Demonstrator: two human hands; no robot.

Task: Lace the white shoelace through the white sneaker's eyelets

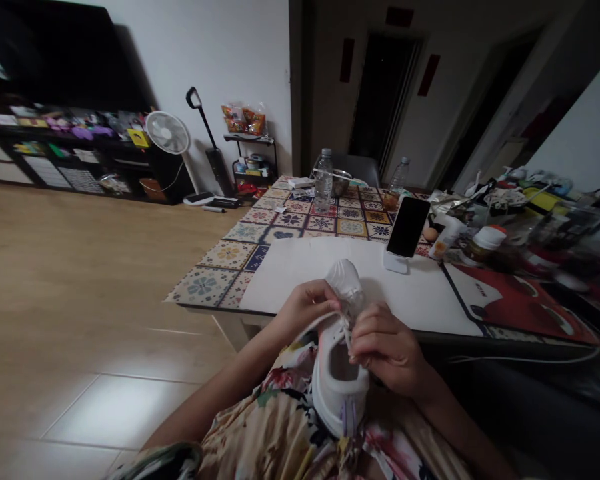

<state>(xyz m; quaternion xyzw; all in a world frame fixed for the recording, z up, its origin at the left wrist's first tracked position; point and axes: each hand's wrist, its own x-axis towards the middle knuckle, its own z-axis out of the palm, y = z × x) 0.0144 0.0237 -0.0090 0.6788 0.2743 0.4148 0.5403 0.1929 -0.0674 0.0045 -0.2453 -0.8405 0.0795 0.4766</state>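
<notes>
A white sneaker (341, 393) with a lilac heel tab rests on my lap, its toe pointing away towards the table. Something white and crinkled, like thin plastic (347, 280), covers the toe end. My left hand (313, 305) pinches a white shoelace (320, 321) at the left side of the lacing, thumb against finger. On the other side, my right hand (384, 343) is closed with curled fingers at the laces by the shoe's opening, and a lace runs into it. The fingers hide part of the lacing.
Ahead stands a table with a patterned cloth (207, 287) and a white sheet (285, 263). On it are a phone on a stand (409, 227), water bottles (324, 183), a red mat (525, 300) and clutter at the right. A fan (167, 133) stands by the far wall.
</notes>
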